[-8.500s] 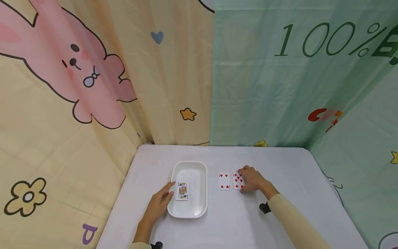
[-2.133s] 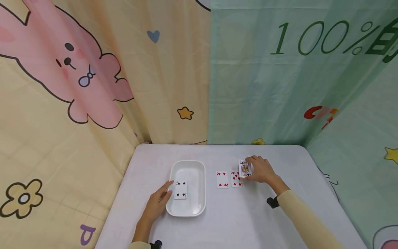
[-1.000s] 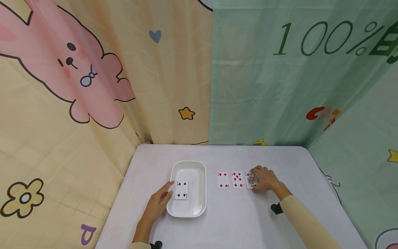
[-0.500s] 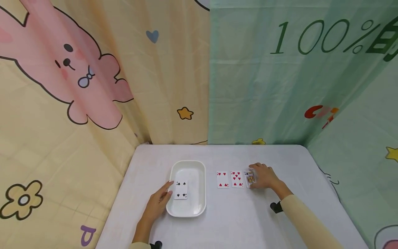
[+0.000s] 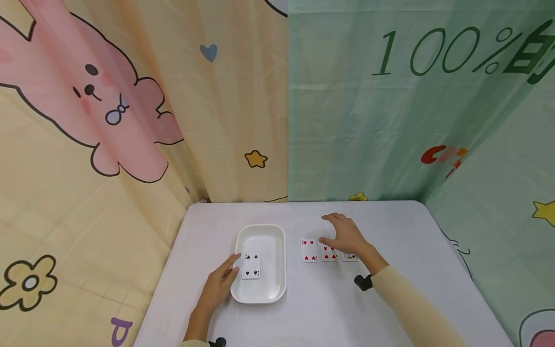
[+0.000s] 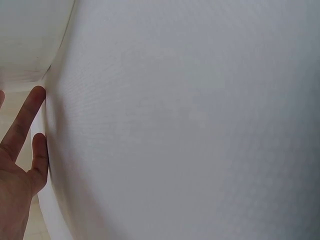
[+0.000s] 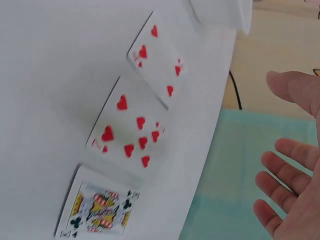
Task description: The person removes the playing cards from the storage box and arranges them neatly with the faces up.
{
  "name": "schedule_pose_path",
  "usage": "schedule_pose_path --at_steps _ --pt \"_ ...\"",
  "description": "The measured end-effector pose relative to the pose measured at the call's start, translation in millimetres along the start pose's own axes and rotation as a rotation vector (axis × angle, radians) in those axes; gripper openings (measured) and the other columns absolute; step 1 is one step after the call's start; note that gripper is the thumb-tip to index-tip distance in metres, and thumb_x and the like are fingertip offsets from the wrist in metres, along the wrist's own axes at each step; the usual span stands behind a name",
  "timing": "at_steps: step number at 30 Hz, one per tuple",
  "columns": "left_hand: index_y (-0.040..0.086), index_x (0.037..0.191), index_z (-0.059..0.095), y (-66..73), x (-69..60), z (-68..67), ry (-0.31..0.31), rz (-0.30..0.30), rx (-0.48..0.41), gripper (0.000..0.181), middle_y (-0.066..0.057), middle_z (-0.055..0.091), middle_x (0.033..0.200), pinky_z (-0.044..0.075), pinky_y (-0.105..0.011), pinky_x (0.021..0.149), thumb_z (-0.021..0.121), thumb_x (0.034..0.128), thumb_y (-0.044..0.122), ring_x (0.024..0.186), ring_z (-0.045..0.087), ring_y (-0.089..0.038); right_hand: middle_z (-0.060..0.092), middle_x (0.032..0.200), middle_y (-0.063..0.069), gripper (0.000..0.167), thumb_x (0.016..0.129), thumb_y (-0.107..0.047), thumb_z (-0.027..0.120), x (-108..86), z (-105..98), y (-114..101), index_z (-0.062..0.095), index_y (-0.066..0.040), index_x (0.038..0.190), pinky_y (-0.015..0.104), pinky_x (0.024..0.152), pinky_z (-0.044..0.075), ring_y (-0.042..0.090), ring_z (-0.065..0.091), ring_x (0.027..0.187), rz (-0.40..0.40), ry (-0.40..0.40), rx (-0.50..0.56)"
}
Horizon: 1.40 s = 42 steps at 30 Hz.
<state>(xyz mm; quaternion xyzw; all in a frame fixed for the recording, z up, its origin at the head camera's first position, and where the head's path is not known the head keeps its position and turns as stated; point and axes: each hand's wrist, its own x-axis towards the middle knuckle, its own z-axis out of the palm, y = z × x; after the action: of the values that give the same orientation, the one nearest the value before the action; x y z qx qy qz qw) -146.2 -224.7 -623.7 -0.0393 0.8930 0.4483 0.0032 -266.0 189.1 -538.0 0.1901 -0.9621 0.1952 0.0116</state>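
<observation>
My left hand (image 5: pixel 217 286) touches the left rim of a white tray (image 5: pixel 273 274) with fingertips and thumb; in the left wrist view its fingers (image 6: pixel 22 122) look fairly straight. Inside the tray lies a four of spades (image 5: pixel 251 266); whether other cards lie beneath it, I cannot tell. My right hand (image 5: pixel 347 238) hovers with spread fingers above a row of face-up cards, holding nothing. From left to right the row is a four of hearts (image 5: pixel 309 250), a seven of hearts (image 7: pixel 127 125) and a king of clubs (image 7: pixel 97 207). The hand partly covers the latter two in the head view.
A white-covered table (image 5: pixel 390 299) bears everything. Patterned curtains, cream (image 5: pixel 234 106) on the left and green (image 5: pixel 347 120) on the right, enclose its back and sides.
The king of clubs, earlier in the tray, was carried over and laid right of the seven of hearts. My right hand has released it and moved up and left. The left hand stays put.
</observation>
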Motion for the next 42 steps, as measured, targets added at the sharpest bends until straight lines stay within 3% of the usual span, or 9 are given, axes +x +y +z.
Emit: schedule_pose_path --at_steps 10,17,25,35,42 --pt "0.053 0.144 0.053 -1.1 -2.2 -1.5 0.005 -0.022 -0.021 0.042 0.001 0.044 0.163 0.054 -0.052 0.103 0.060 0.1040 0.043 0.128 0.064 -0.031 0.057 0.150 0.007 0.070 0.088 -0.051 0.074 27.3 32.8 -66.5 0.057 -0.016 0.146 0.058 0.117 0.040 0.031 0.051 0.141 -0.132 -0.076 0.055" --pt "0.050 0.145 0.053 1.7 -1.4 -0.6 -0.004 -0.017 -0.027 0.043 0.002 0.044 0.163 0.054 -0.053 0.104 0.060 0.1040 0.040 0.128 0.064 -0.031 0.057 0.149 0.006 0.073 0.087 -0.053 0.075 31.2 65.6 -97.0 0.055 -0.015 0.146 0.053 0.115 0.044 0.028 0.053 0.138 -0.203 -0.119 0.073" --pt "0.049 0.145 0.054 2.5 -0.7 -0.3 -0.001 0.004 -0.027 0.042 -0.001 0.046 0.162 0.057 -0.052 0.098 0.060 0.1039 0.041 0.125 0.066 -0.033 0.052 0.153 0.008 0.080 0.085 -0.052 0.077 37.9 88.3 -125.3 0.051 -0.012 0.150 0.049 0.115 0.045 0.028 0.051 0.140 -0.253 -0.168 0.101" --pt "0.047 0.146 0.054 -0.2 0.4 0.5 -0.039 0.052 -0.064 0.043 0.000 0.046 0.161 0.059 -0.047 0.096 0.060 0.1039 0.043 0.122 0.068 -0.030 0.053 0.152 0.007 0.091 0.081 -0.063 0.077 47.9 116.7 -145.5 0.049 -0.012 0.151 0.046 0.118 0.042 0.026 0.050 0.141 -0.284 -0.206 -0.071" --pt "0.050 0.146 0.052 -3.1 -0.8 -1.5 -0.033 0.037 -0.063 0.044 0.002 0.045 0.162 0.059 -0.047 0.096 0.059 0.1032 0.046 0.123 0.068 -0.029 0.053 0.152 0.005 0.098 0.077 -0.072 0.075 52.6 124.6 -156.8 0.049 -0.013 0.151 0.042 0.121 0.039 0.024 0.049 0.142 -0.310 -0.237 -0.160"
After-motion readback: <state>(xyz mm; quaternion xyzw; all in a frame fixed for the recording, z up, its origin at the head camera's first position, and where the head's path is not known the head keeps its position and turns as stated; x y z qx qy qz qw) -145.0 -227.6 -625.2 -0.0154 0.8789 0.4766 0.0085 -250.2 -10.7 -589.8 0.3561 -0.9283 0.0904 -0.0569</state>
